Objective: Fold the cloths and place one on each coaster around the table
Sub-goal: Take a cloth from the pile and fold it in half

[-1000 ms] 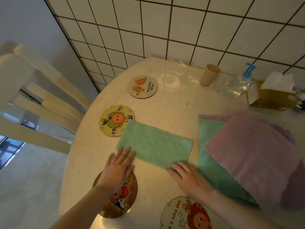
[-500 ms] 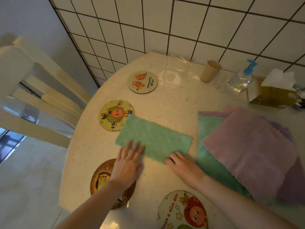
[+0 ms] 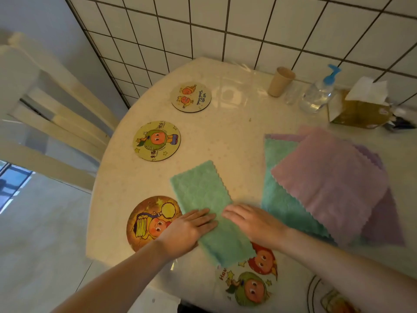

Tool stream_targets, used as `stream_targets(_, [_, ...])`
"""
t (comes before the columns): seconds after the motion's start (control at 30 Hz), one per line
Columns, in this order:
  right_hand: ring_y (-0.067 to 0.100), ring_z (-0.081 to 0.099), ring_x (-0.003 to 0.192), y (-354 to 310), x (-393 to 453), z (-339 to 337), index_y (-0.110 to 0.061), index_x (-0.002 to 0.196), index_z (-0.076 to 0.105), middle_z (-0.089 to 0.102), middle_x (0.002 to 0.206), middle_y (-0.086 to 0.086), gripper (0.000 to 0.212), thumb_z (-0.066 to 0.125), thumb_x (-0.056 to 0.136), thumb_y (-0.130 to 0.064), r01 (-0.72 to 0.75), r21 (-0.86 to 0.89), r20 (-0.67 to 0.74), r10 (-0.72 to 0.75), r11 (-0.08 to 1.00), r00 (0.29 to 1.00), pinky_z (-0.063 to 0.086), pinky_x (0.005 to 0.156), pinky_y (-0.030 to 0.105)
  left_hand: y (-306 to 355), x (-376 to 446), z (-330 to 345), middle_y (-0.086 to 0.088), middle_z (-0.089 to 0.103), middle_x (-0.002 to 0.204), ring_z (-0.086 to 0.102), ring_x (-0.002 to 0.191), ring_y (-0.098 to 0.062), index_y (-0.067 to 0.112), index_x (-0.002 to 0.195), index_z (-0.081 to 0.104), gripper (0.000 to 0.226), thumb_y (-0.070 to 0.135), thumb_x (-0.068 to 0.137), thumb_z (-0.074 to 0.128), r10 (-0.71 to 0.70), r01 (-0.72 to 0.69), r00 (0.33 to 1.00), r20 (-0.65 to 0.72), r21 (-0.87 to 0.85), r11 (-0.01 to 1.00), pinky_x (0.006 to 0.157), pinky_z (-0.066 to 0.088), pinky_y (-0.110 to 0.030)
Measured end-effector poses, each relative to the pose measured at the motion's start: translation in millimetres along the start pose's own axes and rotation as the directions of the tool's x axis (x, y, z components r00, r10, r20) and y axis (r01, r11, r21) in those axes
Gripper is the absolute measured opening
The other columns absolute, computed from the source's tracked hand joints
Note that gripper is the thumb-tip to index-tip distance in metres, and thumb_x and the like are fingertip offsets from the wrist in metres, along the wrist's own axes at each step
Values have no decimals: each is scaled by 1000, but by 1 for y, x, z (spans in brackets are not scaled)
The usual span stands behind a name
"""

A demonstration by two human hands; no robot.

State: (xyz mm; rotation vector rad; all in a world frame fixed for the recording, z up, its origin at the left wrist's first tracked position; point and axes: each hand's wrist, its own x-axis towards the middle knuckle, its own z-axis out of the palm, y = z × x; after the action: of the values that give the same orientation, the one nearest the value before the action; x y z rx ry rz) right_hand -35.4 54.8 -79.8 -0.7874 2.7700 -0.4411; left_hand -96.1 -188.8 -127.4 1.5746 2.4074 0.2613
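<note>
We see the folded green cloth (image 3: 204,199) lying flat on the table (image 3: 237,136) as a long strip, its long axis running diagonally from the upper left, near the middle of the table, down to the lower right toward the near edge. Its far end points at the green-fruit coaster (image 3: 157,140) but stops short of it; its near end overlaps the rim of the coaster at the near edge (image 3: 250,283). Our left hand (image 3: 187,231) lies palm down with fingers straight, its fingertips on the strip's left edge while the palm covers part of the dark orange coaster (image 3: 149,222). Our right hand (image 3: 252,222) is also flat and spread, pressing on the strip's right side; neither hand grips anything. A 4th coaster (image 3: 191,97) sits further back, bare. To the right, well apart from the strip, is a loose stack of unfolded cloths: a pink cloth (image 3: 331,177) on top, a green one (image 3: 277,199) under it, and a purple one (image 3: 383,222) at the bottom. At the back, a tan cup (image 3: 281,82) stands upright; we cannot tell what it holds. Beside it are a clear pump bottle (image 3: 320,93) and a tissue box (image 3: 358,111) with 1 white tissue sticking up.
</note>
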Motion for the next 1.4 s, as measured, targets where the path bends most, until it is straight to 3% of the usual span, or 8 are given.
stream_targets(0.3, [17,48,127,7,-6,24,-17,137,43,48,140,2,83,72,62,5,146,-217,197,-103,965,975,33,105,30,8,-48,9,2,51,141,42,135,-18,23,135,53,49,45,100,28,-53,53,998,-19,-8,999,110,35,-35])
stream_targets(0.43, [12,46,127,13,3,28,-21,139,38,47,141,-3,72,61,73,-2,132,-173,165,-103,976,981,27,108,29,12,-47,0,7,47,143,37,135,-6,23,139,48,55,52,98,26,-188,159,980,-57,-331,930,113,28,-22])
stream_targets(0.57, [4,42,125,11,21,15,-28,138,39,47,137,-12,51,50,90,-39,-40,124,184,17,992,983,29,109,25,12,-37,-24,14,70,100,62,86,6,26,110,69,21,25,95,54,-522,390,853,16,-686,615,82,48,-17])
stream_targets(0.67, [5,56,108,7,41,3,-27,127,51,59,119,-11,36,54,91,-31,-335,599,199,270,727,942,49,93,28,1,-22,-36,11,52,52,45,49,-6,19,63,57,34,23,96,53,-778,521,599,192,-831,196,54,39,-31])
stream_targets(0.77, [25,62,87,11,62,3,-19,105,61,66,93,7,36,42,92,-46,-423,790,145,535,444,832,49,76,35,-12,-5,-42,3,64,65,62,62,-17,10,73,63,32,29,97,53,-797,391,457,395,-894,-218,56,55,-35])
stream_targets(0.83, [32,61,82,15,71,7,-15,94,62,65,88,15,57,32,85,-62,-462,796,161,600,390,784,45,69,36,-17,2,-41,-7,70,83,68,79,-26,10,84,65,25,27,97,52,-797,352,395,456,-877,-327,67,60,-42])
stream_targets(1.03, [9,54,57,15,90,14,-30,87,53,62,70,-5,17,53,89,-46,-542,677,134,640,499,756,42,53,27,-19,4,-37,-4,67,85,67,80,-19,16,86,65,24,28,99,48,-826,399,356,436,-871,-288,68,60,-40])
stream_targets(1.4, [21,60,65,14,106,21,-18,86,49,61,72,-1,29,43,94,-45,-696,256,23,715,671,699,47,57,36,-22,5,-21,-14,65,73,66,74,-34,11,65,57,43,45,91,54,-905,564,235,354,-808,-170,67,57,-53])
